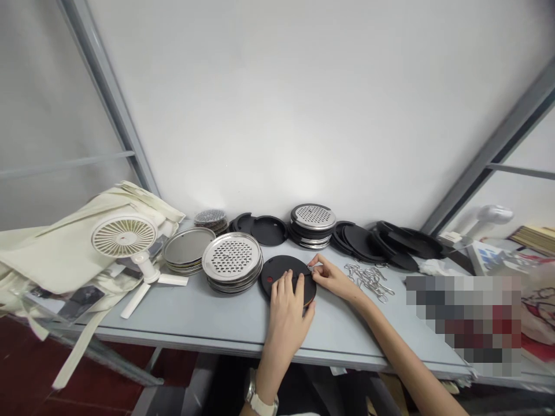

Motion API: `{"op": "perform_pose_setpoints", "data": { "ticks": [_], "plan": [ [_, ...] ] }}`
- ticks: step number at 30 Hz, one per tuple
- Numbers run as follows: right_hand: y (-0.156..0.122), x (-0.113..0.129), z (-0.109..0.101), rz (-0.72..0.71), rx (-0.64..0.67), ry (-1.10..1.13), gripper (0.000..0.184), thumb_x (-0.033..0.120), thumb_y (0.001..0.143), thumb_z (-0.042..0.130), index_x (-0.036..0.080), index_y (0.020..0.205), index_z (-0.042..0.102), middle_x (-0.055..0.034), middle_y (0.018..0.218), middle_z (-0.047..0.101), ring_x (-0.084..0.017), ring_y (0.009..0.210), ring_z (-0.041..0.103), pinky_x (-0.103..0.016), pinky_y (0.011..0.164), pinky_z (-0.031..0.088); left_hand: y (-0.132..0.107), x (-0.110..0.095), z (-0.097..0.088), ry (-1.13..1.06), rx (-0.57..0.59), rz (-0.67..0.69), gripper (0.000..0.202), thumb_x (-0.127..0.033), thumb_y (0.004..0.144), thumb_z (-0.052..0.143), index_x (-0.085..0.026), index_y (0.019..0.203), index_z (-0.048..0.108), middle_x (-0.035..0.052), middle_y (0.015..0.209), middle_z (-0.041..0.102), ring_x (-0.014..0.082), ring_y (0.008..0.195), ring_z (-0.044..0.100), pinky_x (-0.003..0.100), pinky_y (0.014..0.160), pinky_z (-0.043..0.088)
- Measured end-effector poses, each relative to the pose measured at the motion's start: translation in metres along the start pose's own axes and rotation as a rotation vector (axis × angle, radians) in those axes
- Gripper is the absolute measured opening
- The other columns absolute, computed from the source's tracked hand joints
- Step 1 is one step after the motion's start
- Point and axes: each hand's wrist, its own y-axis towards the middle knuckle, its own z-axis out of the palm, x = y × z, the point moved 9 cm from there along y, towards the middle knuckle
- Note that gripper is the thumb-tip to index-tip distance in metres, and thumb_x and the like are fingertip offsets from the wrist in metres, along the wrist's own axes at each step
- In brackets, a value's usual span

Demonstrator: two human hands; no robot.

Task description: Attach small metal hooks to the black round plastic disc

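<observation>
Left hand flat on the black disc, right hand pinching maybe a wire hook, which could slip.

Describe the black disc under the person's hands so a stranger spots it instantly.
On the grey table, look to the middle of the front edge. Between a stack of perforated steel plates and a tangle of wire hooks lies a black disc. Unlike the black discs behind it, it lies alone, under the left hand and right hand.
</observation>
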Motion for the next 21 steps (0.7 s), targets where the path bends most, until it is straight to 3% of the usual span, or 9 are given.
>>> {"op": "perform_pose_setpoints", "data": {
  "ticks": [4,10,16,21],
  "plan": [
    [-0.001,0.001,0.001,0.008,0.012,0.024,0.023,0.031,0.079,0.059,0.022,0.089,0.04,0.0117,0.053,0.035,-0.009,0.049,0.029,-0.022,0.051,0.025,0.0,0.0,0.0,-0.001,-0.006,0.005,0.053,-0.033,0.09,0.054,-0.014,0.138,0.043,0.0175,0.139,0.044,0.0313,0.128,0.042,0.049,0.104,0.036],
    [-0.003,0.0,0.004,0.022,0.016,0.055,0.031,0.049,0.084,0.056,0.022,0.087,0.043,0.0099,0.055,0.036,-0.009,0.048,0.033,-0.022,0.049,0.028,0.0,0.001,0.001,-0.006,0.0,-0.007,0.053,-0.031,0.089,0.054,-0.014,0.138,0.043,0.0178,0.139,0.044,0.0313,0.128,0.042,0.049,0.105,0.035],
    [-0.001,-0.003,-0.009,0.016,-0.086,0.02,0.042,0.059,0.084,0.056,0.022,0.099,0.043,0.0073,0.057,0.047,-0.012,0.052,0.043,-0.025,0.053,0.034,0.0,0.001,0.001,-0.012,0.008,-0.008,0.053,-0.032,0.089,0.054,-0.015,0.138,0.043,0.0178,0.14,0.043,0.0314,0.129,0.041,0.05,0.105,0.035],
    [-0.002,0.0,-0.02,-0.004,-0.154,-0.056,0.041,0.06,0.081,0.059,0.021,0.081,0.047,0.0022,0.065,0.053,-0.014,0.059,0.047,-0.027,0.058,0.038,0.0,0.0,-0.001,0.008,0.0,-0.002,0.053,-0.032,0.089,0.052,-0.015,0.138,0.042,0.0175,0.14,0.044,0.0308,0.128,0.041,0.049,0.105,0.035]
  ]
}}
